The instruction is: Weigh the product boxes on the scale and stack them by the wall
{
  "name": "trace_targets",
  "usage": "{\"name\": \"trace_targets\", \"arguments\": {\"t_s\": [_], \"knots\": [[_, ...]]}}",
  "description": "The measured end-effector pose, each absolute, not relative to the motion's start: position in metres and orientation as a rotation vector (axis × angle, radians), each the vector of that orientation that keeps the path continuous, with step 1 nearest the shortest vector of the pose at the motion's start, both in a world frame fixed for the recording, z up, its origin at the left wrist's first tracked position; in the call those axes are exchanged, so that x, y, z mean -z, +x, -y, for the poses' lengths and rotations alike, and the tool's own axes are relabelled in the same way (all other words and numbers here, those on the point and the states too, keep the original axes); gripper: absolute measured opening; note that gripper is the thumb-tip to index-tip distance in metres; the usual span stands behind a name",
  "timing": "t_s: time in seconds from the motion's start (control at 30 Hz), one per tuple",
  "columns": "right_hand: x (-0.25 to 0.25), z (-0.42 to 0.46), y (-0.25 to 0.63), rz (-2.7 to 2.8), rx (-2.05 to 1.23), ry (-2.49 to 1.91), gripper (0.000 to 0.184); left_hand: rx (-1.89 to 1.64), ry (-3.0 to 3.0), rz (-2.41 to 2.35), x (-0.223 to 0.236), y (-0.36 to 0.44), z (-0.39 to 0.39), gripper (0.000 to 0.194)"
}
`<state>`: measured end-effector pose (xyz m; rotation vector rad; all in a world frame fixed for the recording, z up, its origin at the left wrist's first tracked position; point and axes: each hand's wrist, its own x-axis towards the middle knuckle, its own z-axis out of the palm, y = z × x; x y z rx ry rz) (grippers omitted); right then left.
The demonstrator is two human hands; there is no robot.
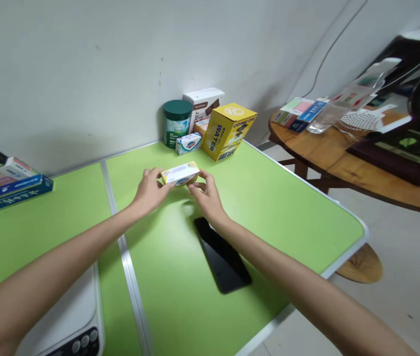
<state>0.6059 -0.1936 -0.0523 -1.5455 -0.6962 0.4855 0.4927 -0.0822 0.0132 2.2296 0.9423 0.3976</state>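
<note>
A small yellow-and-white soap box is held between my two hands over the green table. My left hand grips its left end with thumb and fingers. At the opposite end, my right hand has its fingers closed on the box. Just behind it, a white-and-blue soap box stands in front of a green-lidded canister. To the right of these is a tilted yellow carton marked WATER. Under my right forearm lies a black phone.
A white box stands by the wall behind the canister. Stacked boxes lie at the far left. A white appliance with knobs sits at front left. On the right, a wooden table holds a clear plastic bottle and other boxes.
</note>
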Motion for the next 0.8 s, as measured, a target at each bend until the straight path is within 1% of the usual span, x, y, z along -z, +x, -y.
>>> {"name": "trace_targets", "arguments": {"t_s": [0.13,0.3,0.37,0.47,0.53,0.67,0.8], "knots": [[0.076,0.173,0.659,0.528,-0.431,-1.545,0.065,-0.380,2.288,-0.991,0.004,0.571,0.078,0.036],[0.096,0.138,0.702,0.539,-0.360,-1.626,0.075,-0.398,2.298,-1.023,0.022,0.624,0.064,0.031],[0.103,0.127,0.713,0.589,-0.346,-1.675,0.075,-0.447,2.251,-1.026,0.030,0.635,0.058,0.035],[0.112,0.114,0.722,0.621,-0.336,-1.699,0.074,-0.510,2.114,-1.029,0.041,0.646,0.051,0.052],[0.115,0.110,0.726,0.638,-0.318,-1.695,0.073,-0.514,2.042,-1.035,0.048,0.652,0.046,0.060],[0.117,0.109,0.726,0.680,-0.284,-1.685,0.071,-0.534,1.990,-0.964,0.061,0.660,0.037,0.064],[0.109,0.108,0.723,0.644,-0.321,-1.682,0.071,-0.559,1.957,-0.923,0.066,0.663,0.034,0.065]]}}
